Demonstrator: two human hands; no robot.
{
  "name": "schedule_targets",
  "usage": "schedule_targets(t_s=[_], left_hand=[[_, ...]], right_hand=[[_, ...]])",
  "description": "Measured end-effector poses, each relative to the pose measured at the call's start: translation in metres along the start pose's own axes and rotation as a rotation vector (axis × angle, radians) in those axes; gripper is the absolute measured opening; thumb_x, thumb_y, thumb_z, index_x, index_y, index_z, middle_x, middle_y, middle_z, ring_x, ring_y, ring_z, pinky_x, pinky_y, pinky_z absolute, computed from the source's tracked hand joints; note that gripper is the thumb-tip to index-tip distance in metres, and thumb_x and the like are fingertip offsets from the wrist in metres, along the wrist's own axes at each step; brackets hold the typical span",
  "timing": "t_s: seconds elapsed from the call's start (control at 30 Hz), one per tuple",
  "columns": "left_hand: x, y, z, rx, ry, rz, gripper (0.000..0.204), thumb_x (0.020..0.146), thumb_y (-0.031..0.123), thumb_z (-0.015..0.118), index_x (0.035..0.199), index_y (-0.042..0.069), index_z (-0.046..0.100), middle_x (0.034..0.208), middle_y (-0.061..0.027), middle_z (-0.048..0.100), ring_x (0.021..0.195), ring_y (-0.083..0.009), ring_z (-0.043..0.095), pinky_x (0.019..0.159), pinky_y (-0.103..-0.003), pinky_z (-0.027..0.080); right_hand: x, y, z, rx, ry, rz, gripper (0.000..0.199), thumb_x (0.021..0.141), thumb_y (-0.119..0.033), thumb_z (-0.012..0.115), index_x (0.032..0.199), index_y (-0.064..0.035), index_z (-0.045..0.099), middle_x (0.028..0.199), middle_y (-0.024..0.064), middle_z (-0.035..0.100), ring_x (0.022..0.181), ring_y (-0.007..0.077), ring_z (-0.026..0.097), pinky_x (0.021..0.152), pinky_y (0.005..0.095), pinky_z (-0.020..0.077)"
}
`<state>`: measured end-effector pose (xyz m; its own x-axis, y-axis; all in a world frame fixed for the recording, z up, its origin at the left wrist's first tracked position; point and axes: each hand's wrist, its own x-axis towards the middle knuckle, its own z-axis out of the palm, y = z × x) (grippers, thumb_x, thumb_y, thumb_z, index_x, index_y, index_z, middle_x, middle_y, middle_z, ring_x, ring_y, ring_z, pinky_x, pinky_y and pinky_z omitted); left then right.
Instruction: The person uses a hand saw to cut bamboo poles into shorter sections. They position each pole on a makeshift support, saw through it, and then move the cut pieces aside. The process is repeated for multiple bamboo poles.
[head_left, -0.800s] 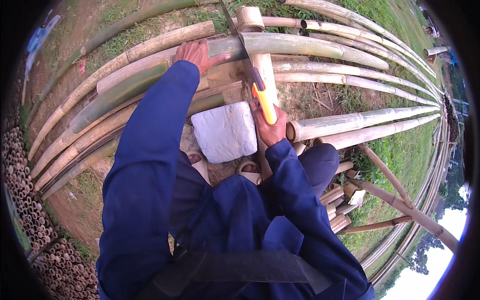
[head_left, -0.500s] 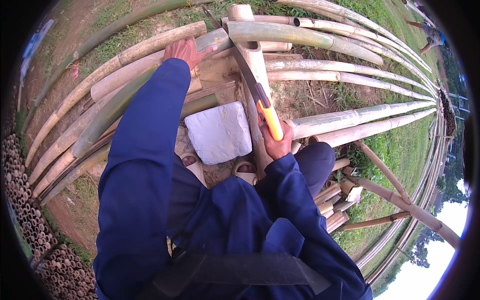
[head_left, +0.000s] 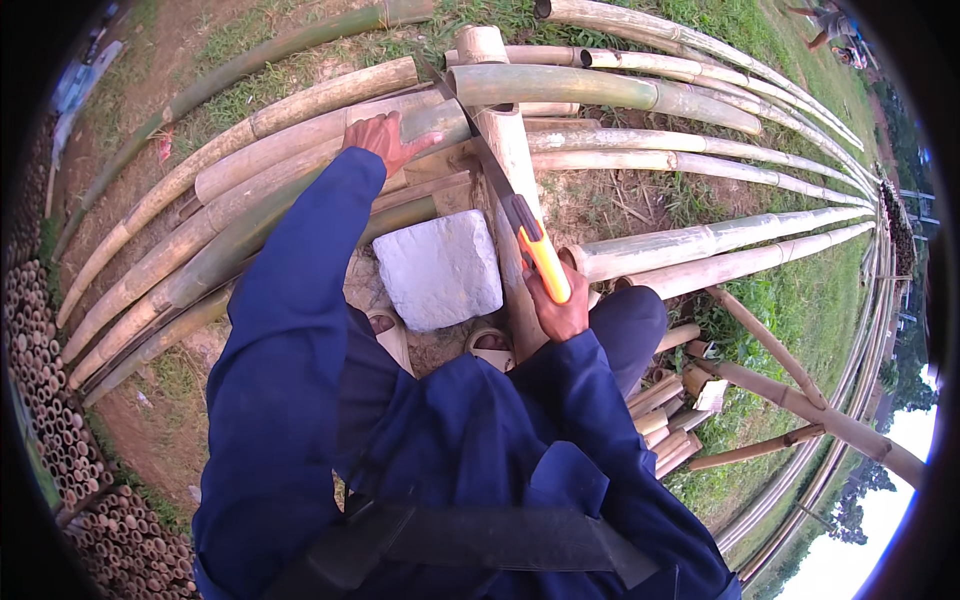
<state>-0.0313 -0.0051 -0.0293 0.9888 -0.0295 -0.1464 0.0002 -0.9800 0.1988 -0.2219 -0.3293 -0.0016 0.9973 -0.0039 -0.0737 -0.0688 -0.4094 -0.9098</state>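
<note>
One bamboo pole lies under the spread left hand; the right hand grips a saw.

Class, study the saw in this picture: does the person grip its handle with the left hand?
No, the right hand grips the orange saw handle, while the left hand rests on bamboo.

Upper body: loose navy-blue cloth garment, long sleeves
Legs: dark bluish cloth trousers
Feet: cream open-topped sandals
Front: broad, flat black strap

Orange-hndl saw, grn bamboo, prob. severed
</note>
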Motion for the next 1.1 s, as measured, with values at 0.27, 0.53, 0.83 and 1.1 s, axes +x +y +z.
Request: schedule_targets(t_s=[0.27, 0.53, 0.83, 1.1], left_hand=[[-0.028, 0.004, 0.016, 0.064, 0.185, 0.136, 0.091, 0.077, 0.074, 0.071, 0.129, 0.001, 0.062, 0.120, -0.0167, 0.065, 0.111, -0.0361, 0.065, 0.100, -0.047, 0.049], [-0.027, -0.007, 0.025, 0.081, 0.190, 0.136, 0.078, 0.066, 0.046, 0.088, 0.125, 0.005, 0.057, 0.118, -0.0153, 0.066, 0.113, -0.0345, 0.064, 0.099, -0.046, 0.050], [-0.041, -0.026, -0.031, 0.081, 0.176, 0.133, 0.082, 0.069, 0.052, 0.086, 0.131, 0.006, 0.056, 0.120, -0.0149, 0.067, 0.115, -0.0319, 0.065, 0.109, -0.045, 0.040], [-0.079, 0.029, -0.002, 0.063, 0.302, 0.391, 0.061, 0.075, 0.041, 0.079, 0.120, 0.004, 0.061, 0.109, -0.0127, 0.070, 0.100, -0.0304, 0.068, 0.102, -0.043, 0.043]], right_hand=[[0.000, -0.033, 0.005, -0.070, -0.016, 0.042, 0.021, 0.090, -0.013, 0.071, 0.103, 0.0033, 0.072, 0.074, 0.0180, 0.069, 0.069, 0.0250, 0.072, 0.067, 0.0375, 0.0541], [-0.058, -0.024, 0.017, -0.171, 0.021, -0.053, 0.031, 0.086, -0.008, 0.072, 0.116, -0.0004, 0.069, 0.077, 0.0231, 0.068, 0.073, 0.0403, 0.071, 0.066, 0.0428, 0.0551], [-0.058, -0.001, 0.048, -0.445, -0.378, -0.114, 0.052, 0.075, -0.026, 0.087, 0.114, -0.0011, 0.063, 0.109, 0.0227, 0.067, 0.103, 0.0424, 0.066, 0.089, 0.0488, 0.0547], [0.085, -0.154, 0.077, -0.460, -0.287, -0.784, 0.088, 0.077, -0.059, 0.083, 0.136, 0.0008, 0.057, 0.134, 0.0216, 0.064, 0.128, 0.0375, 0.059, 0.110, 0.0479, 0.0436]])
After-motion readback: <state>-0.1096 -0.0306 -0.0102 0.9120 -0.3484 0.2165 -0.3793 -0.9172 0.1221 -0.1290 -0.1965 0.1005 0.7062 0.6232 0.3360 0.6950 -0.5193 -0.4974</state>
